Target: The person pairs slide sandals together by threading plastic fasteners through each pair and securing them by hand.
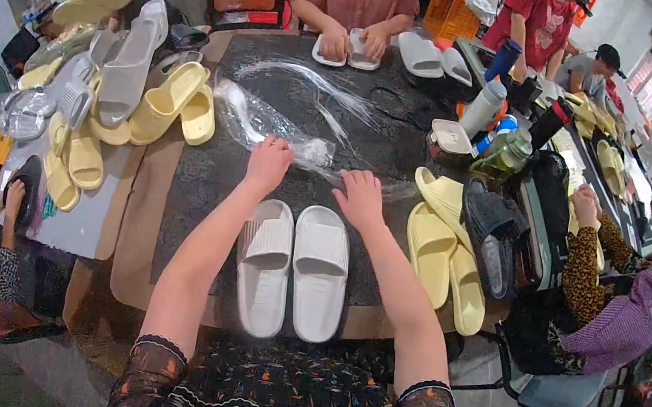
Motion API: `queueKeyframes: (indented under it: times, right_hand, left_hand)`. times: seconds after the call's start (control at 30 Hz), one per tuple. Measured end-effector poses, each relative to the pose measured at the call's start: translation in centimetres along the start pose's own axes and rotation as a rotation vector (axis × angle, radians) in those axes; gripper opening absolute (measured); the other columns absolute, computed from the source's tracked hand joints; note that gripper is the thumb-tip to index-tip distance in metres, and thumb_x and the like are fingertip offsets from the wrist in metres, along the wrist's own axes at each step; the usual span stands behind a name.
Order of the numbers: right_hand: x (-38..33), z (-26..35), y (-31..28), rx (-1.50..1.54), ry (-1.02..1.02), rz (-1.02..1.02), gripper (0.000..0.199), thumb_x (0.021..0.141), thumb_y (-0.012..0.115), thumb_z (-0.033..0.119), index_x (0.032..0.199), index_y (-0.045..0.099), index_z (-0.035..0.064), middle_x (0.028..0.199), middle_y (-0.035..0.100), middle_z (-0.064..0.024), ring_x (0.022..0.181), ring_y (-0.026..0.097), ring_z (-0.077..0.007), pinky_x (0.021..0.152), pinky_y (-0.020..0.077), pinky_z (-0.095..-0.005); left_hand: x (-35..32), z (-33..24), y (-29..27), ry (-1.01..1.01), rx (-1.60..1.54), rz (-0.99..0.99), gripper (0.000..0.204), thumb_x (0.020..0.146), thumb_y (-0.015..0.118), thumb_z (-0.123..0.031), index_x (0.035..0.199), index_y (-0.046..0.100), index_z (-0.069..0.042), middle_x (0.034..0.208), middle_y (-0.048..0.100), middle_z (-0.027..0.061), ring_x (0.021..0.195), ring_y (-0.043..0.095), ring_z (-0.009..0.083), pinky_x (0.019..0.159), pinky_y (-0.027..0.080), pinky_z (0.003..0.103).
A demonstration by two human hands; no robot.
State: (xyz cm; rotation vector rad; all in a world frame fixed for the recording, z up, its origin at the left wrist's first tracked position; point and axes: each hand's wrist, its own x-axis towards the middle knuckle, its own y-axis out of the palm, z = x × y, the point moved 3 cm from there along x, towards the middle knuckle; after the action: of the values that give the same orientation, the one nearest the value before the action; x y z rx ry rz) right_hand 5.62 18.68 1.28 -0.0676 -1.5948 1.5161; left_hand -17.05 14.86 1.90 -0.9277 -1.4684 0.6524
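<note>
A pair of white slide slippers (318,275) lies side by side between my forearms, toes toward the far side. Just beyond them is a crumpled clear plastic bag (274,128) with whitish stuff bunched at its ends. My left hand (269,166) has its fingers curled down onto the bag's near edge. To the right, my right hand (362,199) has bent fingers on a thin stretch of the clear plastic, which runs on toward the yellow slippers. The fingertips of both hands are partly hidden.
Yellow slippers (428,251) and dark slippers (494,240) lie at the right; a pile of grey and yellow slippers (127,75) stands left. Bottles (484,108) and a small box (449,141) stand back right. Across the table, a person's hands (354,46) rest on white slippers.
</note>
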Motion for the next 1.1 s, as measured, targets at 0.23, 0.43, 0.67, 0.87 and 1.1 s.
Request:
queueKeyframes:
  times: [0.23,0.43,0.67,0.87,1.1]
  right_hand:
    - [0.2,-1.2,1.8,-0.047,-0.080,-0.015,0.017,0.077,0.068,0.024,0.089,0.067,0.0127,0.086,0.056,-0.0037,0.087,0.052,-0.0230,0.078,0.0398,-0.0388]
    - [2.0,0.0,2.5,-0.082,-0.067,-0.026,0.009,0.079,0.065,0.021,0.077,0.066,0.0132,0.081,0.057,-0.0030,0.082,0.054,-0.0225,0.074,0.0387,-0.0380]
    - [4.6,1.0,4.6,0.174,0.176,-0.068,0.021,0.075,0.066,0.023,0.083,0.064,0.0033,0.087,0.062,-0.0148,0.087,0.059,-0.0357,0.070,0.0458,-0.0482]
    - [2.3,0.3,1.8,0.230,0.152,0.065,0.032,0.075,0.069,0.028,0.098,0.065,0.0053,0.092,0.061,-0.0135,0.093,0.058,-0.0327,0.079,0.0449,-0.0459]
    - [0.1,-1.0,0.5,0.035,0.051,-0.038,0.019,0.078,0.066,0.027,0.086,0.066,0.0101,0.085,0.057,-0.0054,0.088,0.053,-0.0241,0.078,0.0394,-0.0398]
  left_hand:
    - [0.8,-1.9,-1.7,0.074,-0.090,-0.085,0.010,0.074,0.067,-0.009,0.083,0.069,-0.011,0.092,0.060,0.0069,0.093,0.054,0.0281,0.080,0.048,0.040]
    - [0.7,-1.8,-1.0,0.011,-0.199,-0.020,0.011,0.074,0.069,-0.011,0.085,0.069,-0.011,0.090,0.060,0.0058,0.090,0.056,0.0272,0.077,0.050,0.038]
    - [2.6,-5.9,-0.2,0.004,-0.308,-0.065,0.014,0.077,0.063,-0.007,0.089,0.069,-0.007,0.088,0.061,0.0104,0.086,0.060,0.0307,0.073,0.050,0.041]
    - [1.0,-3.6,0.3,-0.073,-0.387,0.027,0.015,0.079,0.065,-0.010,0.092,0.069,-0.006,0.090,0.063,0.0125,0.084,0.061,0.0323,0.074,0.050,0.040]
    - [1.5,-3.7,-0.3,-0.108,-0.457,0.038,0.012,0.079,0.066,-0.013,0.088,0.070,-0.006,0.086,0.063,0.0111,0.082,0.062,0.0314,0.071,0.050,0.040]
